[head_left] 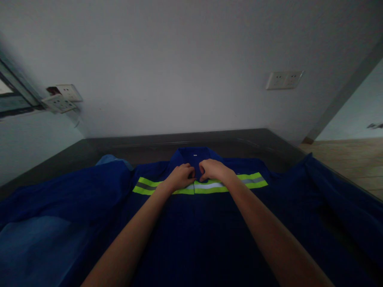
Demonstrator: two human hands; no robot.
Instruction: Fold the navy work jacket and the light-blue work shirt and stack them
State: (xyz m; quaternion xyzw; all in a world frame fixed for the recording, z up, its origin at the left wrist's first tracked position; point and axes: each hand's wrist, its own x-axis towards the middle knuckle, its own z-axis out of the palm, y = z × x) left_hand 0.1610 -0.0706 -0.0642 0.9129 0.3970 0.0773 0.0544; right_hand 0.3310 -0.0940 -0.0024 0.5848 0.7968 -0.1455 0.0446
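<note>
A dark blue work jacket (191,223) with a yellow-green and silver reflective band (149,185) across the chest lies spread flat, front up, collar (193,153) away from me. My left hand (179,176) and my right hand (214,169) sit side by side just below the collar, at the middle of the front. Both have their fingers curled and pinched on the jacket's front edges where these meet. What lies between the fingertips is too small to make out.
The jacket rests on a dark counter (239,141) set against a white wall. Wall sockets (284,79) sit at upper right, further sockets (61,99) at left. The sleeves (344,191) spread toward both sides. A tiled floor (347,159) shows at right.
</note>
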